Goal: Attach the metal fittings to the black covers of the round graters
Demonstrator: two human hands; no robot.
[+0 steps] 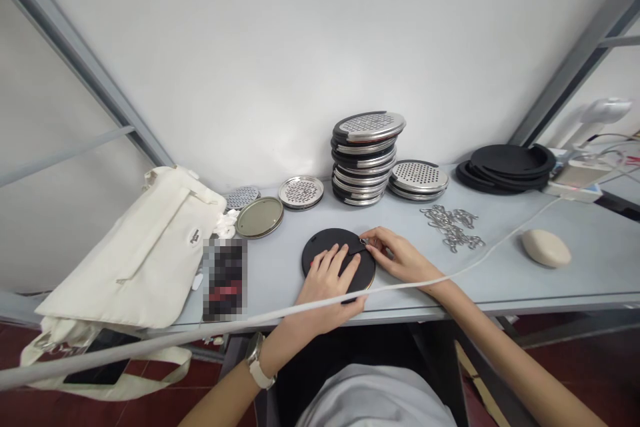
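Observation:
A round black disc [320,240] lies near the front edge of the table. My left hand [327,280] rests flat on it with the fingers spread. At the disc's right upper edge, my right hand [395,253] pinches a small metal clip [363,241] between thumb and fingertips. How the clip meets the disc is partly hidden by the fingers. A loose pile of similar metal clips [453,223] lies to the right of my right hand.
Behind the disc stands a tall stack of perforated metal discs [367,160], with a lower stack [419,177] beside it. Black round covers [510,163] and a beige oval object [545,247] are at right. A white cable [470,271] crosses in front; a cream bag [135,253] leans left.

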